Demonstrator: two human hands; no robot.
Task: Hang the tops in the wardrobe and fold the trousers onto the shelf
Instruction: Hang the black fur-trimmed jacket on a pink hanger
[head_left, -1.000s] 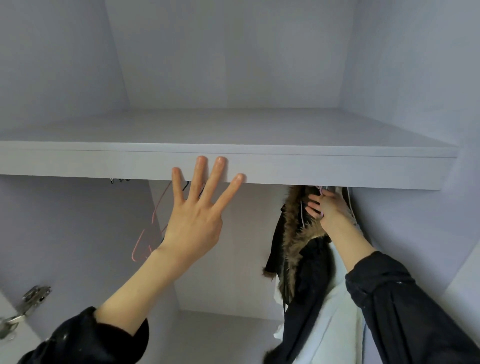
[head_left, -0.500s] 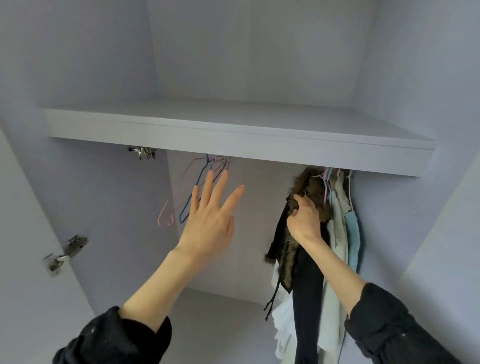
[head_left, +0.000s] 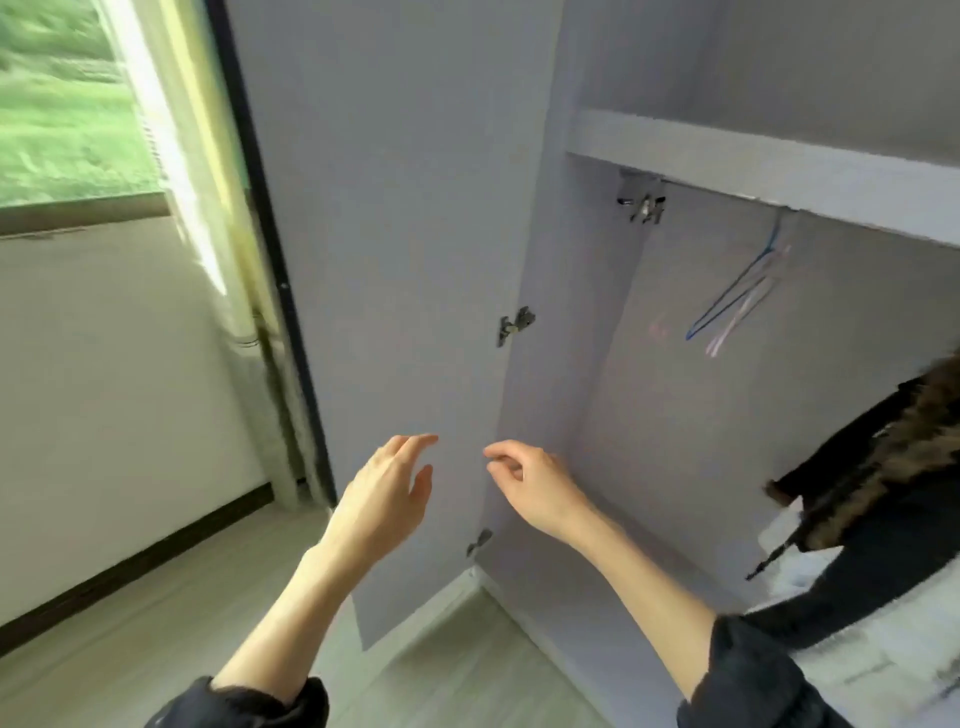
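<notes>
- two hands hang empty in front of the open wardrobe door (head_left: 415, 260): the left hand (head_left: 387, 496) with fingers loosely straight, the right hand (head_left: 535, 486) with fingers loosely curled, neither holding anything.
- tops (head_left: 883, 467), among them a dark fur-trimmed one, hang bunched at the right end inside the wardrobe, under the shelf (head_left: 779, 171); no trousers are in view.
- bare wire hangers (head_left: 737, 296) hang under the shelf, apart from the tops.
- risk, as i judge it: the view is blurred, so a reach made now could knuckle the door's edge or the hinge (head_left: 514, 325) that juts near both hands.
- another risk: the tops crowd the right end, so a new one pushed in there might knock a hanger loose.
- room: the wardrobe's left and middle stand open, and the floor (head_left: 130, 634) to the left of the door leaves space to step back.
</notes>
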